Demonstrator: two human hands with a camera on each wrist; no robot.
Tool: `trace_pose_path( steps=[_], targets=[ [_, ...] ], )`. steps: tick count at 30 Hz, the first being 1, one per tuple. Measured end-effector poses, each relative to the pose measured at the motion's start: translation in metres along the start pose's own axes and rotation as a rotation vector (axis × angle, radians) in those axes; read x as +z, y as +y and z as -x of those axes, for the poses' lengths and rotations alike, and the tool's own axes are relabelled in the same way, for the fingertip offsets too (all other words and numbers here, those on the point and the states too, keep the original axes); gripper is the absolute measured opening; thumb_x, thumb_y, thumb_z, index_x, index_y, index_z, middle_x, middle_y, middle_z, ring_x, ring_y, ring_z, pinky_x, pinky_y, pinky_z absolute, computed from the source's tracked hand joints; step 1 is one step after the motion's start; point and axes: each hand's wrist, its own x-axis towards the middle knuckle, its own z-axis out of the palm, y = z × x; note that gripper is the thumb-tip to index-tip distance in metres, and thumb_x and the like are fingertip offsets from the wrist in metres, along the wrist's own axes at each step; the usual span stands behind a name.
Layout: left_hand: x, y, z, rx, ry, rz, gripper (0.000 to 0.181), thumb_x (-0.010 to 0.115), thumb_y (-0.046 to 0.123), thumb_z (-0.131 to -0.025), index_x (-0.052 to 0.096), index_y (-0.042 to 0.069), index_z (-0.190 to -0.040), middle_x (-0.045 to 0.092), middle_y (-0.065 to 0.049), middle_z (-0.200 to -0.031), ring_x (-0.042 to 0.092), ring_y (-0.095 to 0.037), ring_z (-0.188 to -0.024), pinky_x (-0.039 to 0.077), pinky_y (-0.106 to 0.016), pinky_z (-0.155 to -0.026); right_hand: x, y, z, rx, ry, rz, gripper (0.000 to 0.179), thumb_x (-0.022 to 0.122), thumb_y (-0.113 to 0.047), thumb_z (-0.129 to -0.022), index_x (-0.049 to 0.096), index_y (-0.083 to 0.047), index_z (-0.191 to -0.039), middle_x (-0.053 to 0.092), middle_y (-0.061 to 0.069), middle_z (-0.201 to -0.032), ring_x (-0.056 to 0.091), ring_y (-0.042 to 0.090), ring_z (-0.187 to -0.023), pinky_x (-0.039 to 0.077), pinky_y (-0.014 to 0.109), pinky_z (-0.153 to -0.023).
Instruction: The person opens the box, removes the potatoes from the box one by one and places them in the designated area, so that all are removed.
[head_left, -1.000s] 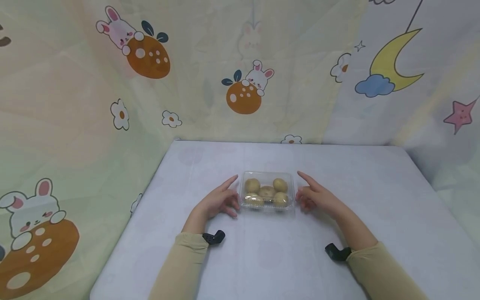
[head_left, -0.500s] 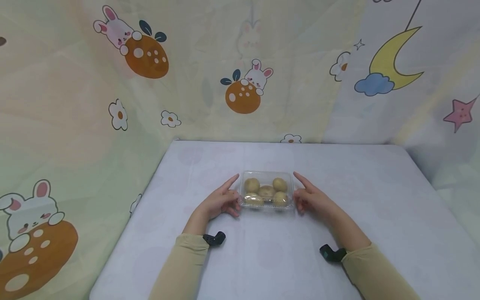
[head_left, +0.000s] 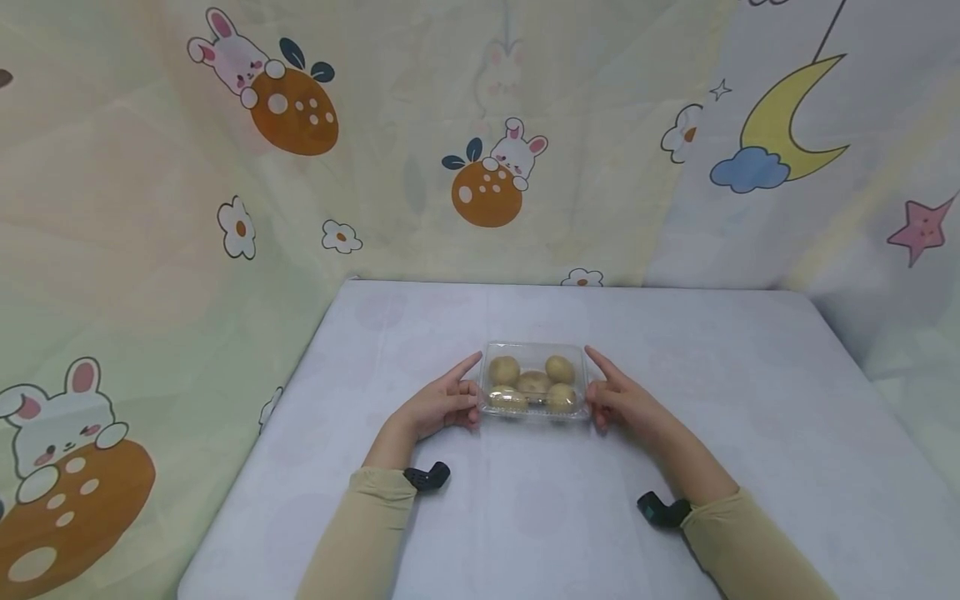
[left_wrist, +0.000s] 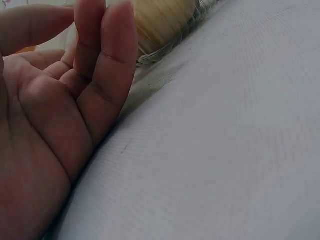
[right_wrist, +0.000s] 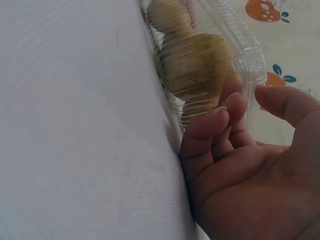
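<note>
A clear plastic clamshell box (head_left: 536,350) sits on the table, with several round, yellowish-brown, potato-like things (right_wrist: 201,65) inside. At its left end, my left hand (head_left: 437,405) has its index finger stretched toward the far corner and its other fingers bent at the box's side. The right hand (head_left: 626,402) mirrors this on the right, fingertips right at the wall in the right wrist view. In the left wrist view, the left fingers (left_wrist: 117,37) stand slightly bent beside the box, low over the cloth. Neither hand wraps around the box.
A white cloth covers the table (head_left: 525,517). Behind it and along the sides hangs a curtain (head_left: 405,100) printed with rabbits, flowers and a moon. Each wrist carries a black camera, the left one (head_left: 427,477) and the right one (head_left: 663,509).
The right hand has moved left to the box's right side. My left fingers have drawn slightly closer to its left side. The box has stayed in place.
</note>
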Motion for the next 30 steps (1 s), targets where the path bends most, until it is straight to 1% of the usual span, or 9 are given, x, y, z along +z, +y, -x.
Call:
trace_pose_path(
  steps=[7,12,19,25,30],
  targets=[
    [0.0010,-0.0001,0.0005,-0.010,0.025,-0.034,0.077,0.057,0.007,-0.097,0.019,0.035,-0.157,0.058,-0.001,-0.095,0.057,-0.011,-0.072,0.056,-0.031,-0.072,0.0004,0.0045,0.0004,-0.064,-0.071,-0.087,0.081,0.050,-0.011,-0.101,-0.003,-0.029,-0.160,0.059,-0.001,-0.079,0.056,0.013,-0.061,0.054,0.030,-0.060],
    [0.0020,-0.0005,0.0006,0.012,0.013,-0.031,0.077,0.055,0.004,-0.097,0.018,0.033,-0.158,0.055,0.001,-0.092,0.052,-0.010,-0.068,0.053,-0.029,-0.067,0.0017,0.0082,-0.0012,-0.075,-0.098,-0.153,0.082,0.047,-0.008,-0.102,-0.007,-0.031,-0.159,0.056,-0.004,-0.079,0.052,0.011,-0.062,0.051,0.027,-0.060],
    [0.0030,-0.0004,0.0008,0.037,0.003,-0.029,0.077,0.053,0.001,-0.097,0.017,0.032,-0.158,0.053,0.002,-0.089,0.047,-0.010,-0.064,0.048,-0.025,-0.060,0.0034,0.0093,-0.0017,-0.066,-0.088,-0.139,0.079,0.044,-0.007,-0.103,-0.007,-0.033,-0.159,0.052,-0.006,-0.079,0.049,0.010,-0.062,0.049,0.026,-0.061],
    [0.0043,0.0001,0.0000,0.051,-0.002,-0.050,0.078,0.053,0.001,-0.097,0.015,0.030,-0.159,0.052,0.003,-0.089,0.045,-0.010,-0.062,0.046,-0.024,-0.058,0.0029,0.0100,-0.0023,-0.085,-0.099,-0.145,0.079,0.044,-0.007,-0.103,-0.006,-0.031,-0.159,0.052,-0.006,-0.079,0.048,0.010,-0.061,0.049,0.026,-0.060],
    [0.0049,-0.0001,-0.0012,0.047,0.007,-0.048,0.080,0.056,0.003,-0.096,0.016,0.031,-0.159,0.052,0.002,-0.089,0.044,-0.010,-0.062,0.045,-0.025,-0.057,0.0024,0.0094,-0.0019,-0.077,-0.099,-0.153,0.079,0.046,-0.008,-0.103,-0.005,-0.033,-0.159,0.052,-0.005,-0.079,0.047,0.010,-0.061,0.048,0.026,-0.060]
  ],
)
